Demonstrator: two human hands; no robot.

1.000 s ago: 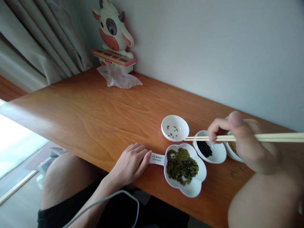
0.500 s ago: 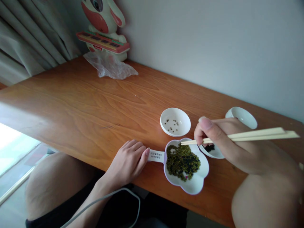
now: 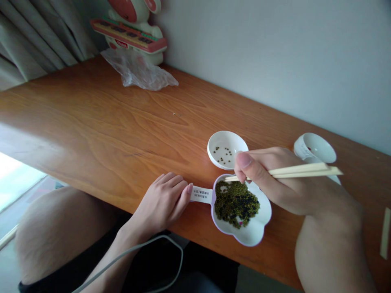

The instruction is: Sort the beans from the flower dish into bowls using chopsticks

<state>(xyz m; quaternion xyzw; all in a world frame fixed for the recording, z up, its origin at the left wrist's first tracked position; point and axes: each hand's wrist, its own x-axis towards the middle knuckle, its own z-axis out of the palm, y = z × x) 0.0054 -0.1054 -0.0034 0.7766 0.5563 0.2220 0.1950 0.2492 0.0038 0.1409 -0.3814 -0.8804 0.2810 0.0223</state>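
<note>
My right hand (image 3: 275, 181) grips a pair of wooden chopsticks (image 3: 305, 171), whose tips reach left over the upper rim of a white flower-shaped dish (image 3: 255, 230). That dish holds a heap of green and dark beans (image 3: 236, 203). My left hand (image 3: 163, 201) rests flat on the table's near edge, fingertips on the dish's labelled white handle (image 3: 201, 194). Just beyond stands a small round white bowl (image 3: 226, 149) with several green beans in it.
Another small white bowl (image 3: 314, 147) stands at the right, partly behind my right hand. A toy cow with a keyboard (image 3: 131, 28) and a crumpled clear plastic bag (image 3: 140, 73) sit at the far corner by the curtain. A wooden strip (image 3: 385, 232) lies at the right edge.
My right hand has moved left and down with the chopsticks, from over the dark-bean bowl to the flower-shaped dish, now covering that bowl. The view has tilted down. My left hand stayed put.
</note>
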